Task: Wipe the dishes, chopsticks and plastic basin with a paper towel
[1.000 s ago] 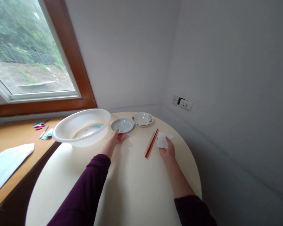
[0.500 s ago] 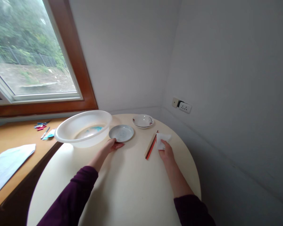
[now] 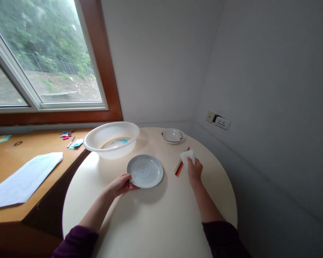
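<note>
My left hand grips the near-left rim of a pale blue plate and holds it just above the round cream table; its shadow falls below it. My right hand is closed on a white folded cloth. A pair of chopsticks, red and tan, lies on the table right beside that hand, to its left.
A large white plastic basin with some water stands behind the plate. A small white bowl sits at the table's far edge. To the left runs a wooden sill with a white sheet and small items. A wall socket is at the right.
My left hand has drawn the blue plate away from the basin toward me and lifted it. My right hand with the cloth stayed by the chopsticks. The view has shifted.
</note>
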The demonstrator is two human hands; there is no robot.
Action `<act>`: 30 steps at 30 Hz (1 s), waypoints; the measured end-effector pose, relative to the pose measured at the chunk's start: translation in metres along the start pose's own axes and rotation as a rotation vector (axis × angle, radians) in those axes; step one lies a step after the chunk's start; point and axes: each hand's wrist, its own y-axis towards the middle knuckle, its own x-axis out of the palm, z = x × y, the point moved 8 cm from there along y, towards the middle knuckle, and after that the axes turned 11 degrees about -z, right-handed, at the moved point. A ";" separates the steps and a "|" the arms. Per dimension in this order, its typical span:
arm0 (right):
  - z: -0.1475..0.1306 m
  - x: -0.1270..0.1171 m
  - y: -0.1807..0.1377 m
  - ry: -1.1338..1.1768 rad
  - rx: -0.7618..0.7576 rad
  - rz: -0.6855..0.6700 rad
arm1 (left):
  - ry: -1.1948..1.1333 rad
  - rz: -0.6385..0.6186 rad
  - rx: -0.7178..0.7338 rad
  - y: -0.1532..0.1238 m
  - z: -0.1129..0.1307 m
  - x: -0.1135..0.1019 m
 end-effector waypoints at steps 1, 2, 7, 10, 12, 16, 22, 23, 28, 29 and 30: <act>-0.008 0.004 -0.006 -0.052 -0.042 -0.005 | 0.011 -0.024 0.007 -0.001 -0.001 0.002; -0.015 0.010 -0.013 -0.090 -0.078 -0.016 | 0.020 -0.037 0.012 -0.001 -0.002 0.004; -0.048 0.083 -0.062 -0.466 -0.425 -0.417 | -0.018 -0.094 0.023 0.003 -0.011 0.015; -0.040 0.122 -0.088 -0.790 -0.493 -0.636 | -0.051 -0.129 0.042 0.002 -0.012 0.021; -0.030 0.132 -0.093 -0.910 -0.436 -0.680 | -0.062 -0.159 0.055 -0.001 -0.011 0.026; -0.020 0.146 -0.102 -0.967 -0.413 -0.758 | -0.099 -0.194 0.120 -0.004 -0.004 0.035; -0.019 0.173 -0.122 -0.953 -0.489 -0.885 | -0.158 -0.205 0.173 -0.002 -0.001 0.035; -0.018 0.178 -0.126 -0.954 -0.488 -0.922 | -0.171 -0.209 0.173 -0.002 -0.001 0.035; -0.024 0.194 -0.152 -0.889 -0.511 -1.146 | -0.260 -0.218 0.166 -0.002 -0.002 0.037; -0.027 0.195 -0.158 -0.866 -0.533 -1.193 | -0.282 -0.222 0.165 -0.001 -0.001 0.037; -0.030 0.195 -0.164 -0.844 -0.552 -1.238 | -0.304 -0.222 0.162 -0.001 -0.001 0.037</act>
